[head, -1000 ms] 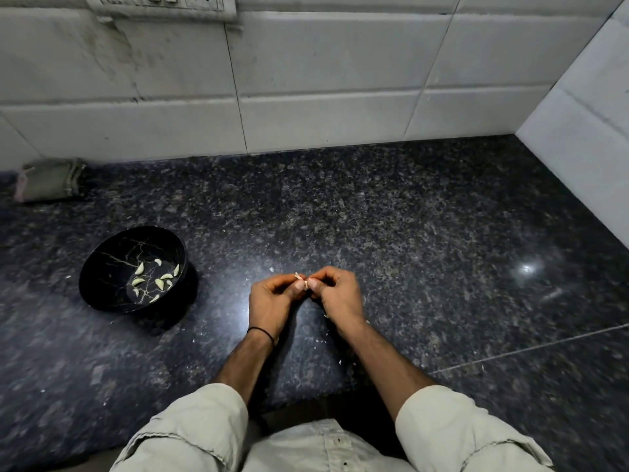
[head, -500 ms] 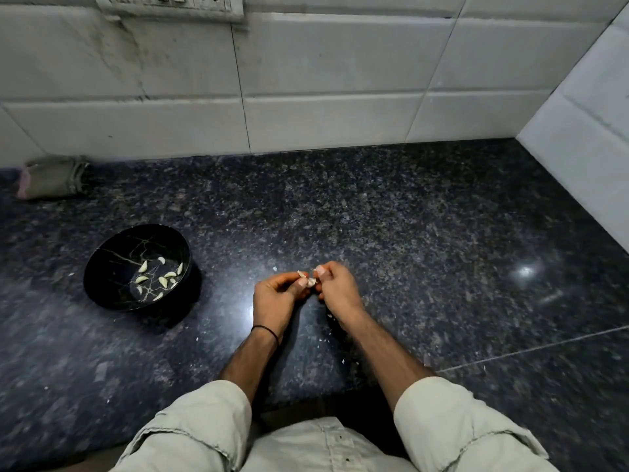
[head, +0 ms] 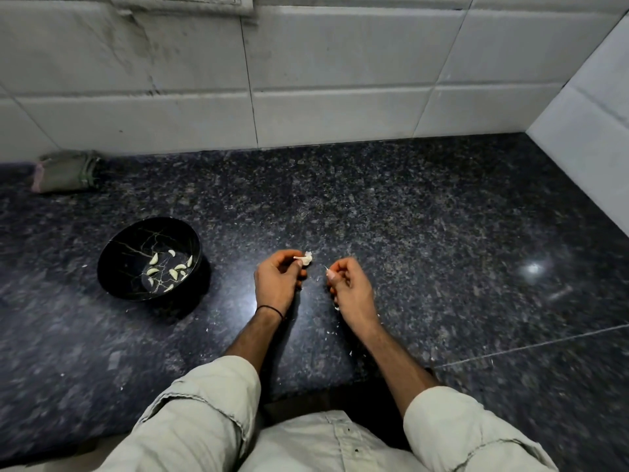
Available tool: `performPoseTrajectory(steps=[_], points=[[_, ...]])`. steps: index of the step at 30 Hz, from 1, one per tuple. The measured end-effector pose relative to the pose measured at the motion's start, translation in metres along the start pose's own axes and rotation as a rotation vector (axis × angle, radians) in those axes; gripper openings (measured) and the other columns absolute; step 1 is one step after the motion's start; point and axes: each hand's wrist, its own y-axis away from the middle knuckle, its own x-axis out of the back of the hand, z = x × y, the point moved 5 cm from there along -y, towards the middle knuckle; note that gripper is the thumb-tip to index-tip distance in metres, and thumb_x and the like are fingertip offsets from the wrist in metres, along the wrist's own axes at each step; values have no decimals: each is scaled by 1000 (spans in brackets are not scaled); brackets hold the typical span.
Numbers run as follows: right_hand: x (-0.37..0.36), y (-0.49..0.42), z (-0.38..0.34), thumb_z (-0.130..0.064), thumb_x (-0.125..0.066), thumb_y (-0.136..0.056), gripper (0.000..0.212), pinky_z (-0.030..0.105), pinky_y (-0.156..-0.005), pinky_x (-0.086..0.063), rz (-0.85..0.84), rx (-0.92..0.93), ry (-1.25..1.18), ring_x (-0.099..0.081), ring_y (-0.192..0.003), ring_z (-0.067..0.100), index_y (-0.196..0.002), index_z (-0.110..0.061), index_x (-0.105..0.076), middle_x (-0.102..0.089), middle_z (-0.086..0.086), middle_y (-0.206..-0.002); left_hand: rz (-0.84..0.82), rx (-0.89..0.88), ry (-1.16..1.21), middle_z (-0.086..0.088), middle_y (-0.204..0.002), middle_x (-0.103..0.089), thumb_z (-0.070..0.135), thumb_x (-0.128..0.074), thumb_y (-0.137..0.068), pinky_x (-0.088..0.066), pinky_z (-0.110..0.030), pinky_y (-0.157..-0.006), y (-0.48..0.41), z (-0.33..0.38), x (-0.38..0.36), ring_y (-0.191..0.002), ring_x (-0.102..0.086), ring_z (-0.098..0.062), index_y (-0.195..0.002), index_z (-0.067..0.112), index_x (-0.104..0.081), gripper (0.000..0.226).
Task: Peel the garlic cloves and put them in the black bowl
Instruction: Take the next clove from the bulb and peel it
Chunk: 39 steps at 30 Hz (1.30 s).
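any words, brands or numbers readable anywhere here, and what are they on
No readable text in this view.
Switch plate at the top edge: cut off and blurred, no markings legible.
Black bowl: only pale crack-like lines, no lettering.
Folded cloth by the wall: no print to be seen.
Wall tiles and countertop: no labels or signs.
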Motion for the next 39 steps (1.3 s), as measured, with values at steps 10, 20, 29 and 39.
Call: performPoseTrajectory(steps=[10, 20, 29, 39], points=[[4, 3, -4, 4, -55, -96, 23, 21, -58, -51, -82, -65, -217, -58, -65, 11, -91, -16, -65, -68, 9, -80, 139, -34, 100, -7, -88, -73, -1, -62, -90, -50, -34, -61, 18, 0, 19, -67, -60, -21, -110, 15, -71, 27], [7, 13, -8, -2, -59, -96, 12, 23, -45, -45, -131, -118, -330, -52, -47, 13, -84, -2, -64, -65, 4, -62, -105, -389, -336, 13, -113, -65, 14, -70, -87, -55, -39, -92, 55, 23, 0, -102, -66, -13, -105, 27, -71, 23], [11, 30, -1, -6, -59, -97, 19, 21, -43, -43, -108, -137, -327, -50, -42, 12, -80, -6, -66, -62, 3, -57, -212, -160, -205, 0, -89, -76, 9, -71, -88, -57, -46, -90, 64, 4, -13, -90, -72, -21, -93, 15, -76, 9], [7, 32, 4, 0, -55, -97, 15, 23, -47, -47, -184, -180, -304, -53, -49, 12, -88, -4, -66, -66, 3, -64, -167, -112, -182, -7, -86, -76, 4, -71, -87, -57, -52, -89, 58, -4, -5, -87, -72, -28, -90, 9, -76, 8]])
